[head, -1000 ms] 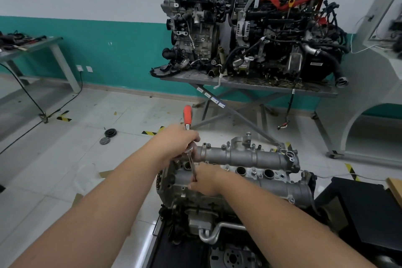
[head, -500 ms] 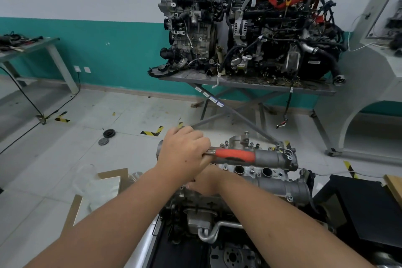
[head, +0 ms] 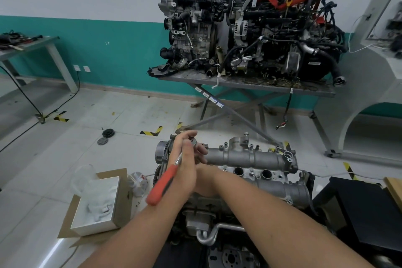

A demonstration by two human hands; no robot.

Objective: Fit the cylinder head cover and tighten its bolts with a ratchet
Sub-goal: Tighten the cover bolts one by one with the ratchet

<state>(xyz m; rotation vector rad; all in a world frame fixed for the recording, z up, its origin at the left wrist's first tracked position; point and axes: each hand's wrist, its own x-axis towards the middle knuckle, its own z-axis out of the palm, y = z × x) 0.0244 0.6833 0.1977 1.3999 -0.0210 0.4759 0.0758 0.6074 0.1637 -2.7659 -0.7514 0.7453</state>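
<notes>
At the left end of the cylinder head cover (head: 250, 156), seated on the engine, the left hand (head: 185, 163) grips the red-handled ratchet (head: 165, 183) near its head, while the right hand (head: 205, 183), mostly hidden behind it, has an unreadable grip.

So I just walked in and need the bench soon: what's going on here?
A person is tightening bolts on the cylinder head cover of an engine. The left hand holds the ratchet near its head at the cover's left end, red handle angled down toward the floor. The right hand sits behind it, mostly hidden. Several bolts already sit in the cover.
</notes>
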